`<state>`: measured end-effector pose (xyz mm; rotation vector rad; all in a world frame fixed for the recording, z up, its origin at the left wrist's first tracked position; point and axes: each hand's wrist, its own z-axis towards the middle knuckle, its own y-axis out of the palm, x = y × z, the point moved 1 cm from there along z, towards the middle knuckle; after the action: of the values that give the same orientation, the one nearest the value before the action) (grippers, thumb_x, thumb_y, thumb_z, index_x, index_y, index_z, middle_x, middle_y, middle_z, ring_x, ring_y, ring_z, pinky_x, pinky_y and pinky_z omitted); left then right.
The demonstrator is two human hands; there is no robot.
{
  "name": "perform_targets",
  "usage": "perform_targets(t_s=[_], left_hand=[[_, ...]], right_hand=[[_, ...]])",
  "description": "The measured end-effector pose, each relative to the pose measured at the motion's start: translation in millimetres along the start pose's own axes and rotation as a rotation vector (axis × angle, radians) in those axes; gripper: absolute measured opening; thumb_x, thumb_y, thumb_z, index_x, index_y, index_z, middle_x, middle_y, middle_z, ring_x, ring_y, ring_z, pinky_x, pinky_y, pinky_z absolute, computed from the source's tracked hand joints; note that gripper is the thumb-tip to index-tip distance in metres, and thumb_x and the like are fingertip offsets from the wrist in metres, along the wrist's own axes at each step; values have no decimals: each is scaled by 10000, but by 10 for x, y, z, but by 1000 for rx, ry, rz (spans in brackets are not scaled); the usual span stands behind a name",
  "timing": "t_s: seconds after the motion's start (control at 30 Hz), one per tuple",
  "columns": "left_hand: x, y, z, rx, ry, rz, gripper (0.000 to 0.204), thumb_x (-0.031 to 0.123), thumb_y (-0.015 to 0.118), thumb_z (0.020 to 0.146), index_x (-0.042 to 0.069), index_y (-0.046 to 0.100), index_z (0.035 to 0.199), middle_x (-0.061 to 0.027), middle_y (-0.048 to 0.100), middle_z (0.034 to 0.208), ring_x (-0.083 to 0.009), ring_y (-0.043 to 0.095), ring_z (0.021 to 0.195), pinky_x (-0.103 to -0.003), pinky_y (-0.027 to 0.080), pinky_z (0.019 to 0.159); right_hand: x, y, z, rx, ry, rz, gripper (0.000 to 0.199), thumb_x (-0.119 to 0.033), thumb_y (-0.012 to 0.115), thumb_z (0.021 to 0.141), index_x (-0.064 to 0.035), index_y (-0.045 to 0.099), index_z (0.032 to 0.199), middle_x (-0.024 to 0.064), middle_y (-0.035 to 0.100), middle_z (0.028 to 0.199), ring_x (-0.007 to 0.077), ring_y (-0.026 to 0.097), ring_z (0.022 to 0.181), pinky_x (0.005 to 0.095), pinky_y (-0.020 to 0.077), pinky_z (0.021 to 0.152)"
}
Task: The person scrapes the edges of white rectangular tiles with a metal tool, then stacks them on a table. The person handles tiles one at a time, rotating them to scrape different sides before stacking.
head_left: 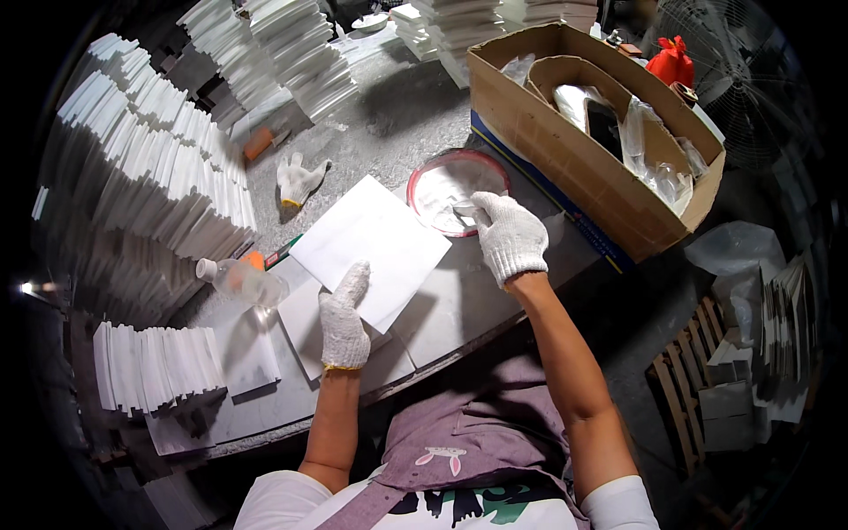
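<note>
My left hand [344, 320], in a white knit glove, rests flat on the near edge of a white square sheet [375, 243] lying tilted on the grey table [459, 309]. My right hand [510, 234], also gloved, reaches into a shallow red-rimmed dish [435, 181] of white paste; its fingers pinch a small tool, a brush handle as far as I can tell, at the dish's near edge. More white sheets lie under the tilted one.
Tall fanned stacks of white sheets [150, 159] stand at the left and back. A plastic bottle [238, 279] lies on its side. A spare glove [299, 181] lies behind. A cardboard box [583, 159] with plastic bags sits right; a fan [742, 79] stands beyond.
</note>
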<state>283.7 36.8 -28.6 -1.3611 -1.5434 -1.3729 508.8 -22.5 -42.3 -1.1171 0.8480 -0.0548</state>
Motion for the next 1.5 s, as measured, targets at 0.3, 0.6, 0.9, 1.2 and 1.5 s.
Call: perform_targets(t_s=[0.3, 0.6, 0.9, 1.2, 1.5], left_hand=[[-85, -22, 131, -33, 40, 2, 325, 68, 654, 823, -38, 573, 1119, -108, 638, 994, -187, 635, 873, -307, 532, 768], [-32, 161, 93, -47, 10, 22, 301, 69, 651, 826, -54, 593, 1094, -121, 644, 998, -192, 633, 882, -304, 525, 773], [54, 372, 56, -118, 223, 300, 222, 125, 661, 862, -61, 652, 982, -65, 678, 868, -120, 618, 732, -257, 493, 662], [324, 603, -141, -186, 1155, 942, 248, 127, 710, 809, -10, 632, 1000, -134, 646, 771, -251, 641, 654, -313, 504, 600], [22, -575, -171, 12, 159, -71, 267, 68, 543, 898, -107, 573, 1097, -182, 643, 1083, -214, 663, 907, -289, 537, 817]], right_hand=[[158, -9, -130, 199, 95, 382, 240, -210, 610, 836, -78, 682, 1024, 109, 680, 1028, 261, 648, 960, 318, 494, 841], [265, 137, -167, 118, 347, 860, 260, -170, 633, 840, -19, 668, 1049, 111, 698, 986, 217, 664, 911, 300, 495, 804], [125, -67, -314, 228, 367, 1159, 242, -81, 612, 890, 10, 630, 1113, 58, 658, 906, 72, 594, 681, 191, 489, 582], [269, -45, -770, 182, 567, 1576, 357, -80, 562, 927, 26, 467, 1255, 54, 577, 849, 70, 516, 624, 202, 426, 508], [343, -102, -1261, -72, 543, 1835, 394, -116, 569, 932, -101, 457, 1309, -16, 563, 897, 57, 542, 685, 175, 459, 544]])
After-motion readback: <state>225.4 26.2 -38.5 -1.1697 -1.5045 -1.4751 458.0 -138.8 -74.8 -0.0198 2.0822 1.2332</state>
